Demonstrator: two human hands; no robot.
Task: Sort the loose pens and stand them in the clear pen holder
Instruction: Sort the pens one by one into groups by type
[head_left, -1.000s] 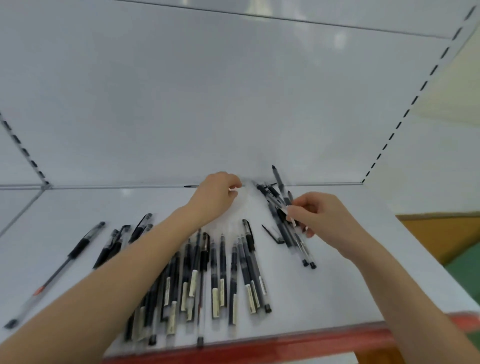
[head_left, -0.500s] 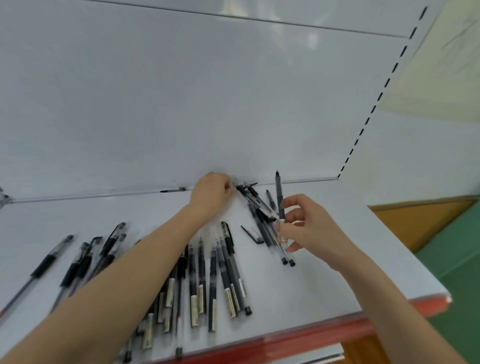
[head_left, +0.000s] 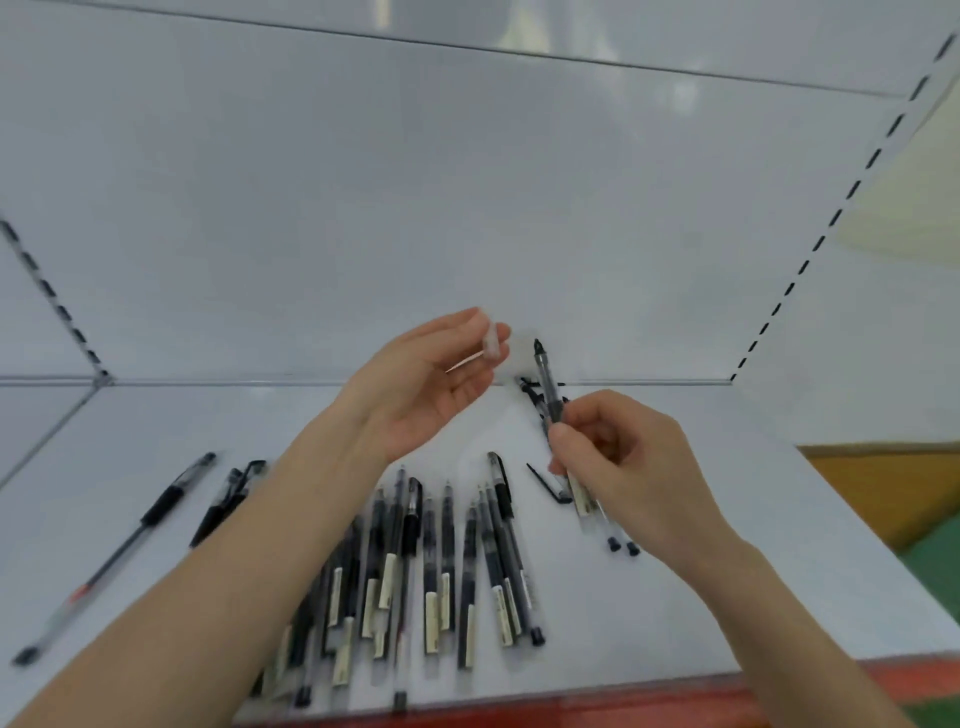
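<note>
Plainly, the left hand (head_left: 415, 400) pinched a small translucent pen cap (head_left: 491, 345) at frame centre; the right hand (head_left: 618, 457) gripped a slim black-and-clear gel pen (head_left: 546, 382) upright. Loosely held, the cap could slip among the black loose pens (head_left: 441, 561) on the white table (head_left: 753, 545), lower centre; no clear pen holder showed.

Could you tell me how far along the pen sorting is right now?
Done: many pens lie in a rough row on the shelf, with a few pens apart at the left. In hand: the right hand grips one pen roughly upright, and the left hand pinches a clear cap. Left: no holder is in view, so standing every pen remains.
</note>
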